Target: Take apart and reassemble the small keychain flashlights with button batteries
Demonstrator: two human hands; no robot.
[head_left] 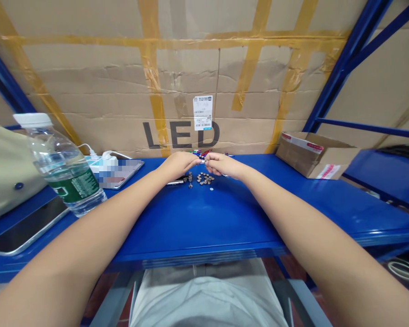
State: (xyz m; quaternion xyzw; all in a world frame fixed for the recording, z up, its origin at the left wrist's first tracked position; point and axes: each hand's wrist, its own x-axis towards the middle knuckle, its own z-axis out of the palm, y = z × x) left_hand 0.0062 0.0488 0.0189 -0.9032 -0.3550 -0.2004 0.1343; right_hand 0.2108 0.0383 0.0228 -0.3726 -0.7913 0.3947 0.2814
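My left hand [181, 163] and my right hand [223, 164] meet at the back middle of the blue shelf. Both are closed in a pinch, fingertips together around something small with a pale glint, too small to name. Just below them lies a cluster of small round silvery discs [204, 178] like button cells. One whitish disc [211, 189] lies apart, nearer me. To the left of the cluster is a short row of small metal pieces [190, 180], beside a slim black-and-silver item [176, 182]. Shiny coloured pieces [207, 153] show behind my fingers, partly hidden.
At left stand a water bottle [70, 170] with a green label, a phone [27, 227], a tablet [131, 175], a white power strip [105, 162] and a beige bag [7, 168]. An open carton [301, 156] sits back right. A large cardboard box [177, 81] walls off the rear.
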